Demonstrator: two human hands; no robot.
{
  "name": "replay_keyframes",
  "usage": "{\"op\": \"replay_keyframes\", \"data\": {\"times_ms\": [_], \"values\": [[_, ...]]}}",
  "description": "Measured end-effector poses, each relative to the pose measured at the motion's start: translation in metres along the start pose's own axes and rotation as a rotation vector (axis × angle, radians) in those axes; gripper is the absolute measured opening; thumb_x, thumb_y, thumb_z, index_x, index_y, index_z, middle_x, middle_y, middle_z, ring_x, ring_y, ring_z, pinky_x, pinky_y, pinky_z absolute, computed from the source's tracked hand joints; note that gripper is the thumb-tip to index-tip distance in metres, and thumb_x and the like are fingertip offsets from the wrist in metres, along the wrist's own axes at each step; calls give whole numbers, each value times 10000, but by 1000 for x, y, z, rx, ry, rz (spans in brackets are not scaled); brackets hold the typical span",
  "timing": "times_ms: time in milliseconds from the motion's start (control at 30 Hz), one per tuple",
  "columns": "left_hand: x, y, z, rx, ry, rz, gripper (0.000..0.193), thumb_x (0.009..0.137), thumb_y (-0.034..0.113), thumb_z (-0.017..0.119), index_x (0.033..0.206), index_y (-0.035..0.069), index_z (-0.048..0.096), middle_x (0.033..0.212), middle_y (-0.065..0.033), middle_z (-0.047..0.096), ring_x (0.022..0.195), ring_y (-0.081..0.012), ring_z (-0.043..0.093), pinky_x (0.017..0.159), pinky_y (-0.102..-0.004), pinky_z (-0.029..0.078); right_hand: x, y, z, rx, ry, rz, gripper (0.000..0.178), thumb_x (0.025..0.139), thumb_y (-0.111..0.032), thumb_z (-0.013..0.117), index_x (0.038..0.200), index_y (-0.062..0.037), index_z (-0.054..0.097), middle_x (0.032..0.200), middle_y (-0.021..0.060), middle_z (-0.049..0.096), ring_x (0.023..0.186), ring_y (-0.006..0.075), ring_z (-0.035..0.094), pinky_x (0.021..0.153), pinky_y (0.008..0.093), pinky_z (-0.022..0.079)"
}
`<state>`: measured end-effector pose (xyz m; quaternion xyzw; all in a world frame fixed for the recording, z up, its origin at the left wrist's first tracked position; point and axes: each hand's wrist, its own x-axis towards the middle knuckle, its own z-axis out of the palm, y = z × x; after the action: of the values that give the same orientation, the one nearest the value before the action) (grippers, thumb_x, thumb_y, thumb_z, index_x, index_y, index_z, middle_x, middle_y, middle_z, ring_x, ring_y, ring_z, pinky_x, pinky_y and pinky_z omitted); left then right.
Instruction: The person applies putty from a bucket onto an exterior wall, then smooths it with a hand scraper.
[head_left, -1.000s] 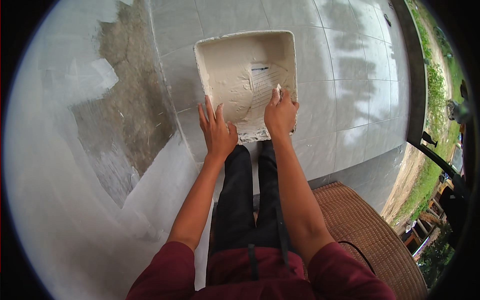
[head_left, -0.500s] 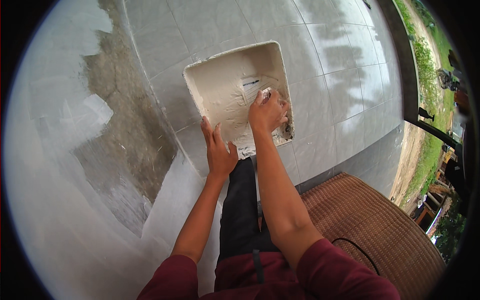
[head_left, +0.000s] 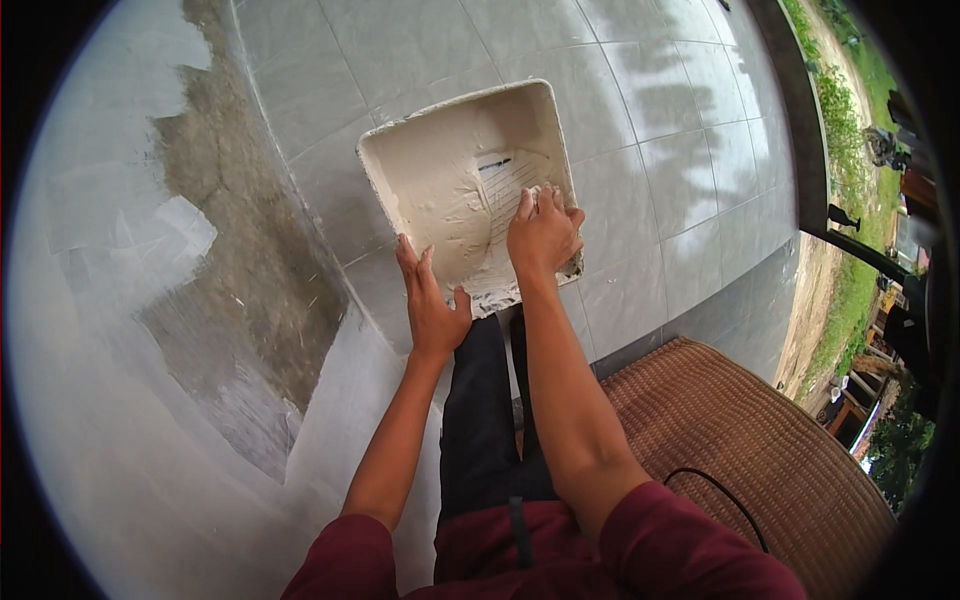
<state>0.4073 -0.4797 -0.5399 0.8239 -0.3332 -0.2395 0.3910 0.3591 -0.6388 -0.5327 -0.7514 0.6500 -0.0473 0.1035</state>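
A shallow cream-coloured paint tray (head_left: 412,165), thickly smeared with off-white paint, lies on the grey tiles in front of me. My left hand (head_left: 436,308) rests against its near left corner, fingers stretched and spread along the rim, the thumb apart. Over the right part of the tray, my right hand (head_left: 545,238) is closed, with its knuckles upward and whitish smears on the fingertips. Whatever it grips is hidden beneath the fingers. Just beyond that hand, scraped lines and a small bluish-white patch (head_left: 492,163) show in the paint.
On the left is a wall (head_left: 110,330) partly coated white, with a bare brownish-grey patch (head_left: 245,190). A brown woven mat (head_left: 740,440) with a thin black cord (head_left: 722,487) lies at lower right. Grass and a dirt path (head_left: 835,330) show beyond the tiled floor's edge.
My right hand has moved slightly toward me and to the right within the tray. My left hand stays at the tray's corner. The whole view has shifted a little.
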Motion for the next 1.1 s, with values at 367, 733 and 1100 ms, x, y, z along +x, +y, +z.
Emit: {"op": "replay_keyframes", "data": {"times_ms": [367,733,1100], "values": [[-4,-5,-1,20,40,14,726,790,74,591,1441,-55,299,1595,-358,98,1464,-580,98,1196,-595,184,-41,9,-12,-17,-277,-61,376,939,-312,610,1218,-64,653,1263,59,653,1186,325,514,942,559,398],[-2,-2,3,8,55,22,709,813,119,590,1439,-56,309,1598,-351,95,1462,-582,104,1192,-598,185,-82,57,-4,-90,-168,-503,353,903,-318,644,1164,-82,665,1246,58,665,1139,292,553,806,532,417],[-6,1,5,81,34,43,736,802,108,595,1457,-45,294,1604,-335,91,1461,-586,87,1192,-612,173,-42,146,-31,1218,-882,688,436,1028,-440,517,1216,-58,613,1039,81,714,898,227,667,636,303,481]]}}
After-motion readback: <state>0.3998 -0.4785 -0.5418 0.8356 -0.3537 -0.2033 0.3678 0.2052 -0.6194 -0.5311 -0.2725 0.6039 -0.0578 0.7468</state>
